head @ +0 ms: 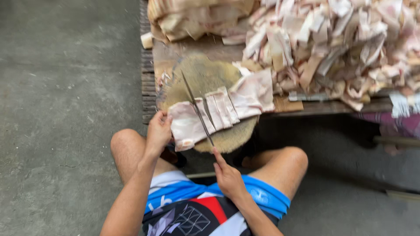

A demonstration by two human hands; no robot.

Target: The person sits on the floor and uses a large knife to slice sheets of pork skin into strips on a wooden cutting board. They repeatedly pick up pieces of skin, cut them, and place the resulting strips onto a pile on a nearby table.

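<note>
**Op A:** Pale pink slab of raw meat (192,124) lies flat across the round wooden chopping block (232,137), just past my knees. Its right part is already cut into narrow strips (221,108) lying side by side, touching each other.

**Op B:** Where do you see the hands?

**Op A:** My left hand (158,131) sits at the slab's near-left edge, fingers curled down and pinching the meat against the block. My right hand (227,177) is nearer to me, closed round the handle of a long thin knife (197,109); the handle itself is hidden in my fist, index finger stretched along it. The blade runs away from me across the slab, between the uncut part on the left and the strips on the right.

**Op B:** And around the block?

**Op A:** It rests on a low wooden platform (151,61). Far and to the right a big pile of cut meat pieces (332,43) covers the platform, touching the slab's far-right end. Another heap (197,17) lies at the far edge, left of that pile. Grey concrete floor (65,109) spreads to the left. I'm sitting with bare knees either side of the block, in blue shorts (262,196).
</note>
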